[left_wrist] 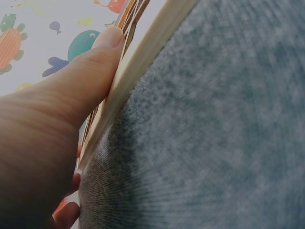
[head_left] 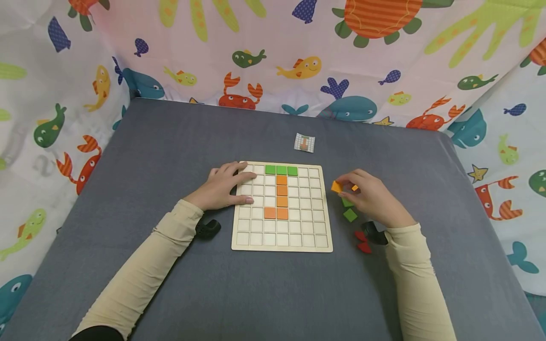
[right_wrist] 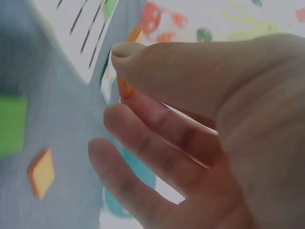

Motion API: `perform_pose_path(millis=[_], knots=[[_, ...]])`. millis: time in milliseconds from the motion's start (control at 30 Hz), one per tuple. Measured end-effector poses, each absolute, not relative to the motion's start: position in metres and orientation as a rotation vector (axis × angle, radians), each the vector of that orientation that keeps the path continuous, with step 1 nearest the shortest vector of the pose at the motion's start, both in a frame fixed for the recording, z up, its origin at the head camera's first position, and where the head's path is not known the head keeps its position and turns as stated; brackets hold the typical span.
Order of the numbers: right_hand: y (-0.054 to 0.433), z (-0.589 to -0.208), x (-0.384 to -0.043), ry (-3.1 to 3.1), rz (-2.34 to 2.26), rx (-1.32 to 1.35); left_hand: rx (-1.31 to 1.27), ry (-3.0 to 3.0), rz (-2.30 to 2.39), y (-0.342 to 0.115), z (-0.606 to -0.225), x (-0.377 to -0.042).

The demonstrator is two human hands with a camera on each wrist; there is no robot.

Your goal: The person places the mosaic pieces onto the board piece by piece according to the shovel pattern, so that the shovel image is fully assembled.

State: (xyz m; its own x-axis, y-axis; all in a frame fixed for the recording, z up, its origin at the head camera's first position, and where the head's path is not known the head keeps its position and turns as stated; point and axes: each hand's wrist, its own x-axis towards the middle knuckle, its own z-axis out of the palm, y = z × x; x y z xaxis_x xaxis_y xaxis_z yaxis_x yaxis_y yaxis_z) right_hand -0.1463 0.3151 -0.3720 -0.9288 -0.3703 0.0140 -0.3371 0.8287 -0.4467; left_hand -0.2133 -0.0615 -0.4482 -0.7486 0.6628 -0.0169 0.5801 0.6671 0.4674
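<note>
The wooden grid board [head_left: 256, 227] lies on the table with three green tiles [head_left: 281, 170] in its top row and several orange tiles [head_left: 282, 190] below them. My left hand [head_left: 222, 185] rests over its left edge, thumb [left_wrist: 102, 59] and fingers laid on the board's surface. Right of the board, my right hand [head_left: 373, 196] pinches an orange tile [right_wrist: 125, 88] between thumb and index finger, just above the table. Another orange tile [right_wrist: 42, 172] lies under that hand, near loose green tiles [head_left: 350, 215].
Red tiles [head_left: 364, 247] lie on the grey table [head_left: 187, 289] below the right wrist. Behind the board sits a small card [head_left: 304, 142] printed with a grid pattern. A curtain [head_left: 204, 52] with sea animals surrounds the table's back and sides.
</note>
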Motion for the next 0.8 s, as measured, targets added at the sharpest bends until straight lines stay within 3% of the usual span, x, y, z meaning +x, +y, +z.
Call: perform_pose_path(millis=[300, 800], knots=[[0.277, -0.374, -0.137, 2.898, -0.754, -0.938, 1.0, 2.711, 0.638, -0.062, -0.447, -0.213], [0.241, -0.403, -0.134, 2.777, -0.671, -0.966, 0.966, 2.702, 0.623, -0.061, -0.446, -0.212]])
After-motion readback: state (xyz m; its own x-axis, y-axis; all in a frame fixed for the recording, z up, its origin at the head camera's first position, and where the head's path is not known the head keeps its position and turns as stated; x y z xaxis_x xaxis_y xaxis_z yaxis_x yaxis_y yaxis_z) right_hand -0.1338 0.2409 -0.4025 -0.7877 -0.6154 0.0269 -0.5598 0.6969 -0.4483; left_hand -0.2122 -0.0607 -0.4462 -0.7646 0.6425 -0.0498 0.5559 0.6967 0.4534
